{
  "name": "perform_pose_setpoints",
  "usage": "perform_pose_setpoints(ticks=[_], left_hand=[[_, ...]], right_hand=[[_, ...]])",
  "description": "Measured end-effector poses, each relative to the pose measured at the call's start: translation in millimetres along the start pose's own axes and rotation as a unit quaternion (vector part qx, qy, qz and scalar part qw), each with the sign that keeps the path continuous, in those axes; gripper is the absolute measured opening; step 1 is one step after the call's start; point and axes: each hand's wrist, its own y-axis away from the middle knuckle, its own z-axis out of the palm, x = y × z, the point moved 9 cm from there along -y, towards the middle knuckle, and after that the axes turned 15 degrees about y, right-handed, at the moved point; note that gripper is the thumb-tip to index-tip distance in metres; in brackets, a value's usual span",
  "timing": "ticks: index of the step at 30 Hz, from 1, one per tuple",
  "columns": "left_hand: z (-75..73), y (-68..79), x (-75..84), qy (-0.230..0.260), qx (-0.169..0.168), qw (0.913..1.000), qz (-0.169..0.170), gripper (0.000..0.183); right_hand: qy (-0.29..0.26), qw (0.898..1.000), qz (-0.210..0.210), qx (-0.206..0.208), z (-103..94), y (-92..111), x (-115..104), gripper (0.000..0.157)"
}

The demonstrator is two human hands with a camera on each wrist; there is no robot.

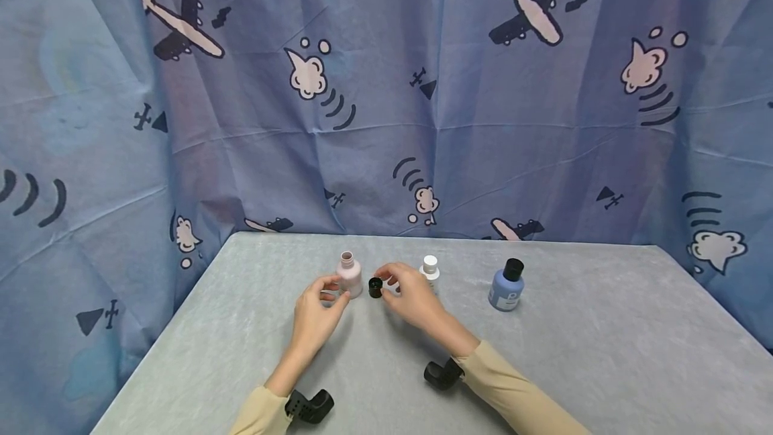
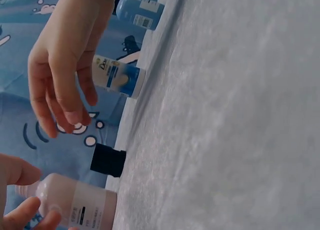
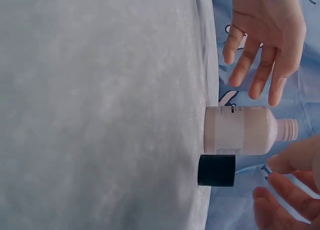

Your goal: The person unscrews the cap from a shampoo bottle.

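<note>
An uncapped pale pink bottle (image 1: 350, 279) stands upright, its threaded neck bare. My left hand (image 1: 320, 302) is beside it, fingers loosely spread; in the right wrist view the left hand's fingertips (image 3: 275, 93) appear just apart from the bottle. To the bottle's right, a black screw cap (image 1: 376, 287) sits on the table, hollow side up. Close by the cap is my right hand (image 1: 413, 294), its fingers relaxed and bent. The left wrist view shows a gap between the right hand (image 2: 65, 65) and the cap (image 2: 108, 160).
Partly behind my right hand stands a white-capped bottle (image 1: 430, 268) with a blue and white label. A blue bottle (image 1: 506, 288) with a black cap is farther right. The grey cloth-covered table (image 1: 580, 354) ends at a patterned blue curtain (image 1: 386, 86).
</note>
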Motion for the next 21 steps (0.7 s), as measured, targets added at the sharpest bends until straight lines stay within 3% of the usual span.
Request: perform_pose_setpoints(ticks=[7,21], left_hand=[[9.0,3.8,8.2,0.017,-0.025,0.9995,0.001,0.032],[40.0,16.8,20.9,0.078,-0.104,0.9915,0.012,0.033]], right_hand=[[-0.011,0.999,-0.025,0.04,-18.7,6,-5,0.023],[0.023,0.999,0.005,0.023,-35.7,29,8,0.027]])
